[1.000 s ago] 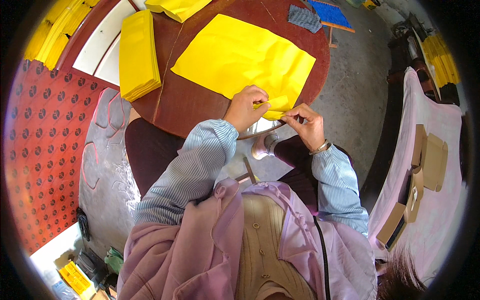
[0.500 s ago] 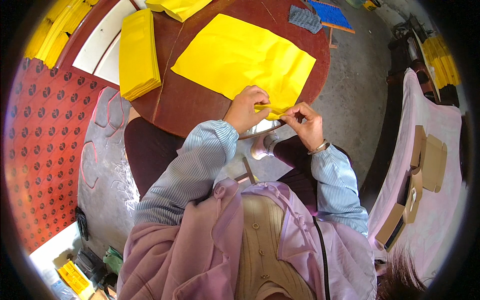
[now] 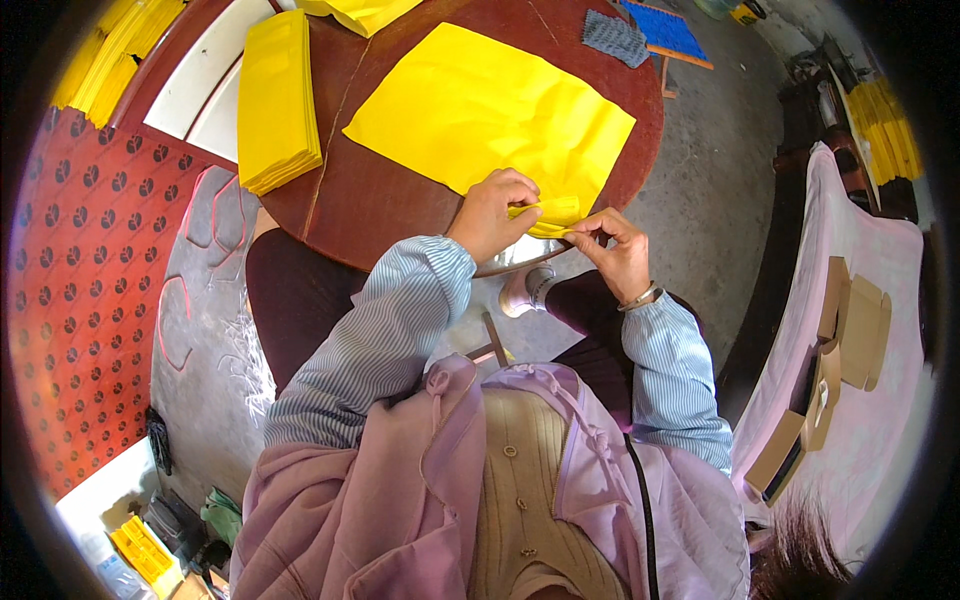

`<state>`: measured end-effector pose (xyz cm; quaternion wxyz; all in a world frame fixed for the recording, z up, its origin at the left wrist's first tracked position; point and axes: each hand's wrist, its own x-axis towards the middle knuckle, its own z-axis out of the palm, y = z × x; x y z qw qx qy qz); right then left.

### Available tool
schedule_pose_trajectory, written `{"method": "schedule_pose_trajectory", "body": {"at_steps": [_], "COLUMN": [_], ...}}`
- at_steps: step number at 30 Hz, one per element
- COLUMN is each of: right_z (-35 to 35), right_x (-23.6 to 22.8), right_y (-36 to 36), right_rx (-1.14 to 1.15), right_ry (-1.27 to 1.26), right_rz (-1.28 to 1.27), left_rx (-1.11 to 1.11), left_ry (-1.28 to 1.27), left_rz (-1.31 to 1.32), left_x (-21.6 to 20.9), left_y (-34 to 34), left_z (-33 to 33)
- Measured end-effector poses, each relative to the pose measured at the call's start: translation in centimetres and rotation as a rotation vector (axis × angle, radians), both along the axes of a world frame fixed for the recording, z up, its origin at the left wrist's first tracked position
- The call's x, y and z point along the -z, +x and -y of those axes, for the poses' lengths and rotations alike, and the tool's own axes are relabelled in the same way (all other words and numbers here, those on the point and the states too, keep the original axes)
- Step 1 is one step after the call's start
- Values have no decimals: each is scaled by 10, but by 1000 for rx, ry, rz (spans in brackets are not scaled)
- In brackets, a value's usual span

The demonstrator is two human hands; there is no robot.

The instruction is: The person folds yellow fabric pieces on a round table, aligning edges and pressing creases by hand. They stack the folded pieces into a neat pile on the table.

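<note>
A large yellow sheet (image 3: 490, 105), cloth or soft paper, lies flat on the round dark-red table (image 3: 400, 215). Its near edge is gathered into narrow folds at the table's front rim. My left hand (image 3: 492, 212) pinches these folds from the left, thumb below and fingers curled on top. From the right, my right hand (image 3: 615, 248) grips the folds' other end between thumb and forefinger. A bracelet circles my right wrist. To the left on the table stands a thick stack of folded yellow pieces (image 3: 278, 105).
Another yellow piece (image 3: 370, 12) lies at the table's far edge, near a grey knitted cloth (image 3: 614, 38). Beyond is a blue-topped stool (image 3: 668, 35). Opened cardboard boxes (image 3: 862, 330) rest on a pink-covered surface at right. Red strings (image 3: 178, 325) lie on the left floor.
The folded strip between my hands has tilted up and shows more of its layers. My right hand has shifted very slightly; both hands keep their pinch.
</note>
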<state>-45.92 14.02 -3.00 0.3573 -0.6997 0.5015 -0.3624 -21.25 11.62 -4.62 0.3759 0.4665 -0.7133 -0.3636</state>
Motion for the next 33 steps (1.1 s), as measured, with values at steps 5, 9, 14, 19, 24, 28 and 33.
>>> {"method": "schedule_pose_trajectory", "body": {"at_steps": [5, 9, 14, 19, 24, 28, 33], "right_z": [1, 2, 1, 0, 0, 1, 2], "right_x": [0, 0, -1, -5, -5, -1, 0], "right_y": [1, 2, 3, 0, -1, 0, 1], "right_rx": [11, 12, 20, -23, -19, -7, 3], "right_ry": [-35, -51, -45, -106, -95, -71, -70], "right_rz": [-25, -43, -18, -50, -62, -43, -30], "left_rx": [58, 61, -39, -29, 7, 18, 53], "left_ry": [-10, -55, 0, 29, 4, -19, -47], "left_rz": [5, 38, 35, -16, -32, -43, -16], "left_x": [-3, -3, 1, 2, 3, 3, -1], "left_y": [4, 4, -4, -3, 0, 1, 4], "left_z": [-1, -3, -2, -1, 1, 1, -1]}}
